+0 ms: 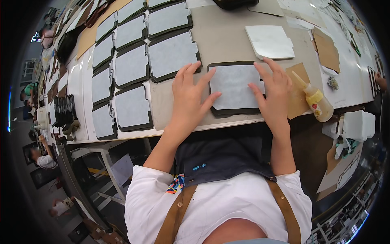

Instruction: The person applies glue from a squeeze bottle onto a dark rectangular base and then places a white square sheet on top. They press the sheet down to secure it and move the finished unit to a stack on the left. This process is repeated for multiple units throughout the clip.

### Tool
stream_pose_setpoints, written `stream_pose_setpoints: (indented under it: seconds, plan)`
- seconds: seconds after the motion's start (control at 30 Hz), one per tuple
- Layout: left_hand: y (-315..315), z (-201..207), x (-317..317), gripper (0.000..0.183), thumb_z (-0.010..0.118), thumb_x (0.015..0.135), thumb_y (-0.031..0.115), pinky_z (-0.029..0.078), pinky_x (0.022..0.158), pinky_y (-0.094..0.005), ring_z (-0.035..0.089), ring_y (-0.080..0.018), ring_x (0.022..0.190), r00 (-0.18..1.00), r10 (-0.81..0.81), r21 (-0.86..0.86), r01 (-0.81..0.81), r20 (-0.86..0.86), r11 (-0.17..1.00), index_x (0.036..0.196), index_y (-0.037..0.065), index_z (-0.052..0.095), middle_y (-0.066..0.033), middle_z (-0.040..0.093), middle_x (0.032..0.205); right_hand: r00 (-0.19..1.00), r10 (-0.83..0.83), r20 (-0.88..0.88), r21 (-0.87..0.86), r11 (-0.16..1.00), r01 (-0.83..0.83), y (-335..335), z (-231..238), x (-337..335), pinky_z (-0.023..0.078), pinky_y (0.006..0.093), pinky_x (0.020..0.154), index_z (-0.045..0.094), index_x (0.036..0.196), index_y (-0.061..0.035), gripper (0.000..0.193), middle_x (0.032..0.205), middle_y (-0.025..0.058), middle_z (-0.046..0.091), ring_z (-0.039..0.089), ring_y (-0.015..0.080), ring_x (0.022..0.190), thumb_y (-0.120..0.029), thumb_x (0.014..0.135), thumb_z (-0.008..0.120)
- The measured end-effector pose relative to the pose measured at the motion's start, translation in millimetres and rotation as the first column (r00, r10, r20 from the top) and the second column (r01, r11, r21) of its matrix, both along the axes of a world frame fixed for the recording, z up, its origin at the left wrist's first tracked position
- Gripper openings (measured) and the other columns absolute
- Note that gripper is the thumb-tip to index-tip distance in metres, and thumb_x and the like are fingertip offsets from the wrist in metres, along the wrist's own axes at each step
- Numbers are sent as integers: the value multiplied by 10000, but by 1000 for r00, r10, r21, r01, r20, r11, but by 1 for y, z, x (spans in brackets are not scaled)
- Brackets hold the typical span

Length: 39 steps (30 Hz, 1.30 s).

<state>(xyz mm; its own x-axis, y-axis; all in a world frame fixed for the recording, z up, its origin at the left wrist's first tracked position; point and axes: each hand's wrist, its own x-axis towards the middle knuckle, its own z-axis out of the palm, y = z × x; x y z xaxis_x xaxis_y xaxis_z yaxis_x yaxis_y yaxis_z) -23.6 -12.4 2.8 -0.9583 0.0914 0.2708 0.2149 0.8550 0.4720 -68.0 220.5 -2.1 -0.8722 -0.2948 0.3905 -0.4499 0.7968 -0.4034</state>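
Observation:
In front of me on the table lies a dark panel (227, 112) with a pale grey-white sheet (233, 87) on top; the panel's dark border shows around it. My left hand (191, 91) is at its left edge, fingers apart, thumb and fingertips near or on the border. At the right edge is my right hand (273, 91), fingers also spread, with the thumb over the sheet's right side. Neither hand is closed round anything. Several like panels (132, 107) with the same pale sheets lie in rows to the left.
A stack of white sheets (270, 42) lies beyond my right hand. Right of that hand are a brown card (298, 91) and a yellowish glue bottle (319, 103) with a long nozzle. The table's front edge (170, 131) runs before me. Other people sit far left.

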Motion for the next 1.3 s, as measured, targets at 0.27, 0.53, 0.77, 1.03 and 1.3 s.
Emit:
stream_pose_setpoints:
  seconds: [0.27,0.53,0.77,1.03,1.3]
  plan:
    - [-3,-11,0,668,781,845,399,159,1191,-611,130,-486,1509,997,-45,-99,51,68,994,1434,166,570,-306,248,1595,998,24,58,175,984,-34,6,-1,0,137,610,1206,583,1415,-133,590,1628,130,314,258,348,1507,-369,892,721]
    - [-4,-7,10,836,764,844,406,152,1210,-581,150,-424,1530,986,-142,-134,152,84,979,1526,77,409,-209,246,1638,993,33,109,254,965,-60,14,3,20,92,621,1212,365,1547,-61,821,1646,114,287,225,326,1530,-469,904,673]
    - [-5,-11,30,937,733,831,436,140,1229,-551,178,-384,1538,939,-284,-153,315,195,937,1573,56,304,-156,251,1654,980,35,196,285,954,-91,25,2,42,54,638,1211,323,1565,-52,902,1650,99,282,194,319,1545,-524,877,665]
    - [10,-6,44,918,717,825,478,152,1232,-545,212,-358,1533,893,-402,-163,436,205,885,1555,60,350,-117,291,1646,902,328,281,185,904,-386,9,0,67,56,649,1211,389,1528,-47,882,1631,86,325,259,262,1530,-449,825,738]
    - [-11,-6,56,817,718,815,454,169,1222,-541,286,-356,1501,910,-365,-180,400,198,899,1509,111,458,-86,378,1610,972,217,94,133,965,-228,46,-6,63,86,648,1207,506,1437,-53,730,1527,62,489,432,312,1427,-413,844,735]
